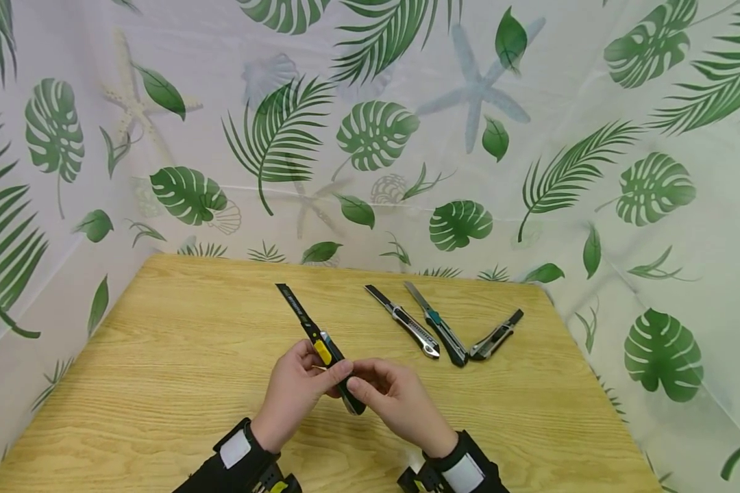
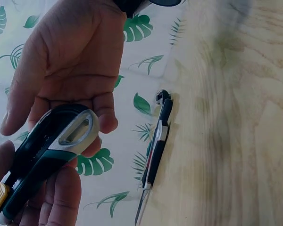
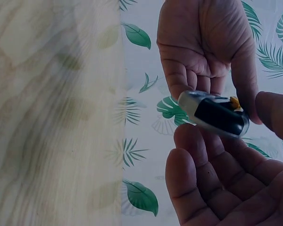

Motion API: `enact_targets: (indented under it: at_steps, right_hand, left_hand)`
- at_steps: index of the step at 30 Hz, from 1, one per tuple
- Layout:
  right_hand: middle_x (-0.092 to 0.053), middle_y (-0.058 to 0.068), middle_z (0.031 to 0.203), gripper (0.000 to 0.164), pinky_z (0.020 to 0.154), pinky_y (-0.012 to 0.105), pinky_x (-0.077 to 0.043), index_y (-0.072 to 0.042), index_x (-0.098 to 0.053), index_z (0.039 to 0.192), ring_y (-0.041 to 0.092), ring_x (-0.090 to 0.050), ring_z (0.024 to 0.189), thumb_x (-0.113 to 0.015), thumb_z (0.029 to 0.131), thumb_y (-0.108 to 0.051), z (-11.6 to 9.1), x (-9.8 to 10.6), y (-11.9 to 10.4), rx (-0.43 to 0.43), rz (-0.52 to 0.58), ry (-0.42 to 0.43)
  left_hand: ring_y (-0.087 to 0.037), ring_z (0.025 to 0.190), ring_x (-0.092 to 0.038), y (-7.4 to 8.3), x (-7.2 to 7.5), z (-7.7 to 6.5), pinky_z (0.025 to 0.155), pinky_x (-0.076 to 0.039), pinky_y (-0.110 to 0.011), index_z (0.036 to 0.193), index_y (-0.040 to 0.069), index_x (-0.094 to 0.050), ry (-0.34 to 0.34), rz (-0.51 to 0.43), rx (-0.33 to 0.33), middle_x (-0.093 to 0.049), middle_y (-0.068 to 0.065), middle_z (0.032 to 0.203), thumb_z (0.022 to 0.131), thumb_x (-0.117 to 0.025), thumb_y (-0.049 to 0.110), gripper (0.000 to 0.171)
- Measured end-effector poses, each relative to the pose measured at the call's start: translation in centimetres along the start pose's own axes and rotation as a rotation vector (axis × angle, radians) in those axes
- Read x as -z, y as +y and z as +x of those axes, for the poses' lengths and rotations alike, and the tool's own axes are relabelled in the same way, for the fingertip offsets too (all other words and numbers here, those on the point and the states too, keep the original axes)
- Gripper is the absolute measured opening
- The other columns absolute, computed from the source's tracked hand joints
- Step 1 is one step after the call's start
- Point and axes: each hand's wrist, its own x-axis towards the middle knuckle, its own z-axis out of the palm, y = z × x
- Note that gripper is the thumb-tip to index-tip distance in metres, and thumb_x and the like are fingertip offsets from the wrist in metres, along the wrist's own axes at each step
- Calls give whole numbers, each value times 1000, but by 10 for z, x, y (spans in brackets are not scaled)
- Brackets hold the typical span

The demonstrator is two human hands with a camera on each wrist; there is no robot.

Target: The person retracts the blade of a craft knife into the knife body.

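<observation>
A black utility knife with a yellow slider has its black blade out, pointing up and away to the left. My left hand grips its handle, thumb on top and fingers curled underneath. Close around the butt end is my right hand, fingers loosely bent. In the right wrist view the right-hand fingers spread below the handle end, the palm wide. The left wrist view shows a gap between the right thumb and the handle; whether the other fingertips touch it I cannot tell.
Right of the hands on the wooden table lie a silver-and-black utility knife, a teal-and-black one with a long blade, and a grey one touching it. A leaf-printed cloth hangs behind the table.
</observation>
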Motion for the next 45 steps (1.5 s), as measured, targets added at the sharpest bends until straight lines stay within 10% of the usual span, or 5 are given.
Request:
enact_targets:
  at_steps: [11,19,29,45]
  right_hand:
    - [-73,3,109,29,76,27,-56,-11,-71,122,17,-70,93,-68,100,-29,-5,-6,1,-39,6,28]
    - [-71,8,113,35,86,29,-56,-5,-69,125,19,-68,101,-65,101,-30,-5,0,8,-137,123,11]
    - [-67,6,102,36,79,30,-55,4,-61,126,14,-64,84,-58,106,-26,-7,9,17,-218,560,-168]
    - [-63,13,116,28,90,37,-56,-6,-60,123,20,-70,95,-51,109,-29,1,13,13,-220,691,-297]
  left_hand:
    - [-25,78,-73,-7,-2,-6,70,-60,-36,115,1,-58,-9,59,-22,-71,-11,95,88,-81,33,48]
    - [-28,90,-69,-7,5,-5,75,-60,-38,118,3,-68,-27,89,-99,-72,-11,100,106,-54,40,41]
    - [-25,120,-62,-7,19,3,99,-51,-42,141,13,-61,-178,-86,-65,-67,-9,131,105,-55,35,43]
    - [-24,123,-61,0,22,2,109,-43,-41,131,14,-65,-318,-442,-95,-68,-6,127,104,-61,15,27]
